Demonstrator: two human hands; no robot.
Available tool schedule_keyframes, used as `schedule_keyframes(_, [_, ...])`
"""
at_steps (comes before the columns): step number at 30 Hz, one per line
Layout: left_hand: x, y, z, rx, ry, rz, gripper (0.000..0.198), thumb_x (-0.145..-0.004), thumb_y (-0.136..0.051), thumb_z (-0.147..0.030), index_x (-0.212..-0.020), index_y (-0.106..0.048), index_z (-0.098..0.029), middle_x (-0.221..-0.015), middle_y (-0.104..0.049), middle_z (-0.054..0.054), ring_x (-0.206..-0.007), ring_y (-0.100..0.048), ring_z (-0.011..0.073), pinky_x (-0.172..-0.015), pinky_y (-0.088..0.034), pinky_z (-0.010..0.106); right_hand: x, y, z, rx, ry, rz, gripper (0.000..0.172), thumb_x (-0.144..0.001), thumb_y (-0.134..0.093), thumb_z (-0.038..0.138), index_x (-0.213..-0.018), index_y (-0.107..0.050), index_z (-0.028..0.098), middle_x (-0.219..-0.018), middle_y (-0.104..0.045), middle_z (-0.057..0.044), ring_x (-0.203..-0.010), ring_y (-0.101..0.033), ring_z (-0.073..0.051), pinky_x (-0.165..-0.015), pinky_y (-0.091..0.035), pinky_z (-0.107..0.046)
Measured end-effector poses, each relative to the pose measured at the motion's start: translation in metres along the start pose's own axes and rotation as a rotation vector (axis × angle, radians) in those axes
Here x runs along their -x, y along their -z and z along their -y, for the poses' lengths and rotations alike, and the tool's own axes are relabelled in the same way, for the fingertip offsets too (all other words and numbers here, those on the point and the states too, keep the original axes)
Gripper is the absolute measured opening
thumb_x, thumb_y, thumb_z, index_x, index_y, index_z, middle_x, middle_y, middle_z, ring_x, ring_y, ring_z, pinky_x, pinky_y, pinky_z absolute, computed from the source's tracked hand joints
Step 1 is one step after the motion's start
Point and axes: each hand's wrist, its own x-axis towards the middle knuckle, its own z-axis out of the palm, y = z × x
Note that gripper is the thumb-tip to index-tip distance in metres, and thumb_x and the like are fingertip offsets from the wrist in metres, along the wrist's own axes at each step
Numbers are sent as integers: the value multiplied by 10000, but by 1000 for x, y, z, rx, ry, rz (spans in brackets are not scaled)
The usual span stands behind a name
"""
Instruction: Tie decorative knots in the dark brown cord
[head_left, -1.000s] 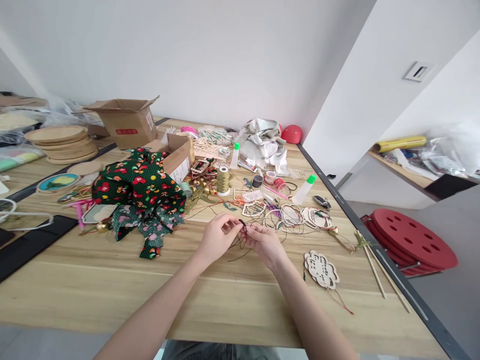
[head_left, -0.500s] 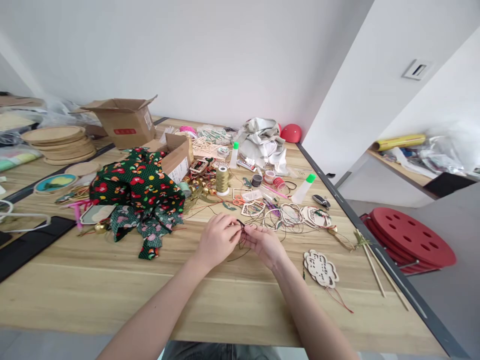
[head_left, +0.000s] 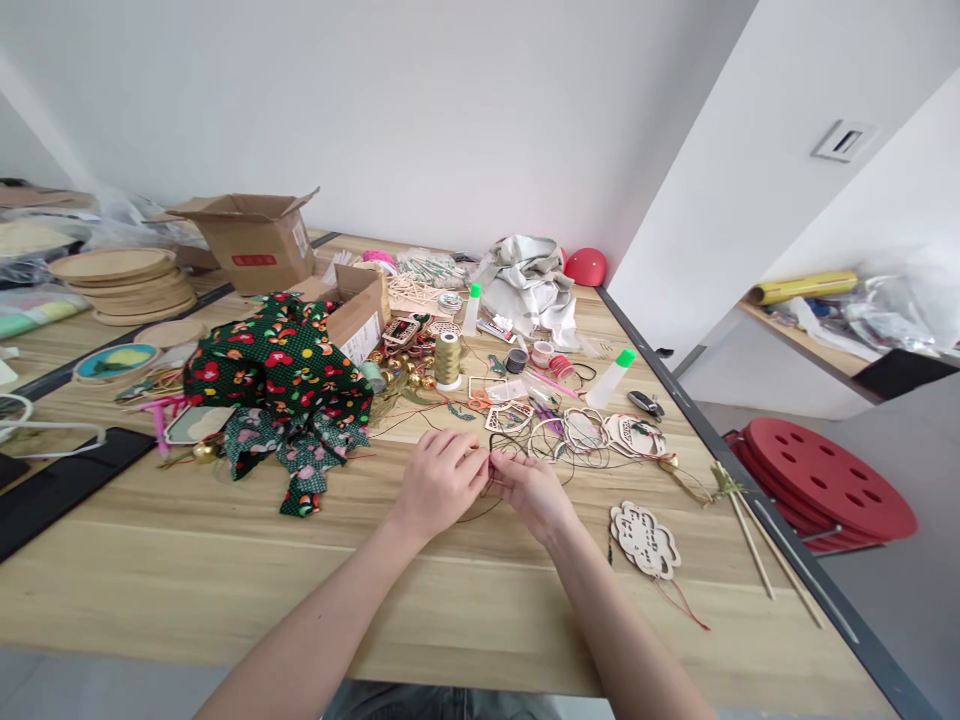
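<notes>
My left hand (head_left: 445, 484) and my right hand (head_left: 531, 492) meet fingertip to fingertip over the middle of the table. Between them both pinch a dark thin cord (head_left: 493, 447), and its loose strands trail below and to the right. The exact grip is partly hidden by the fingers. Just beyond my hands lie a cut-out wooden piece (head_left: 508, 416), orange-handled scissors (head_left: 478, 400) and several wooden rings tangled with cord. To the right rests a cloud-shaped wooden tag (head_left: 644, 540) with a red string.
Patterned green fabric (head_left: 277, 360) is heaped on the left, before cardboard boxes (head_left: 259, 240). A gold thread spool (head_left: 448, 360), a green-capped bottle (head_left: 611, 378) and cord rolls stand behind my hands. Thin sticks (head_left: 750, 540) lie by the right edge; red stools (head_left: 825, 480) stand beyond it.
My left fingers have shifted and closed more over the cord, close against my right fingertips. A small loop of dark cord now rises above them. The view has moved slightly.
</notes>
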Motion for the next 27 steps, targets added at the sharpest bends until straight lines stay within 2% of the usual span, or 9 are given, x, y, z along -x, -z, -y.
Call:
schedule_keyframes(10, [-1,-2,0,3,75,-114,62,-755,-560,-150,-746,-612,-183,-850,-648,49,-782,-569,203,-702,-419,334,-1,0,-2,61,27,14,289,-542,-838,356,-628,-671,136,-635,-632,-19,-593,-558,-130,-608,-457,-258])
schedule_keyframes(16, [-2,0,11,111,222,-152,63,-741,-544,-128,-758,-582,-174,-815,-617,57,-827,-570,211,-768,-455,342,-3,5,3,187,98,-149,351,-503,-832,424,-639,-675,141,-723,-676,-60,-681,-589,-164,-636,-448,-265])
schedule_keyframes(21, [0,-4,7,319,205,-82,97,-771,-567,-177,-857,-611,-184,-906,-604,61,-904,-566,200,-818,-464,327,-3,5,1,250,114,-117,362,-529,-811,449,-646,-670,136,-661,-645,-39,-636,-568,-149,-616,-436,-256])
schedule_keyframes(24, [1,-8,2,322,212,-68,75,-791,-554,-168,-825,-619,-186,-893,-610,57,-875,-569,193,-795,-464,323,-3,3,-1,256,99,-69,357,-545,-803,450,-634,-659,135,-631,-621,-25,-601,-549,-136,-606,-436,-253])
schedule_keyframes(27, [2,-9,2,289,235,-50,75,-778,-559,-154,-809,-618,-188,-879,-613,51,-866,-566,199,-788,-457,333,-3,3,-2,257,97,-82,360,-544,-805,446,-636,-656,132,-637,-623,-28,-610,-550,-133,-609,-435,-245])
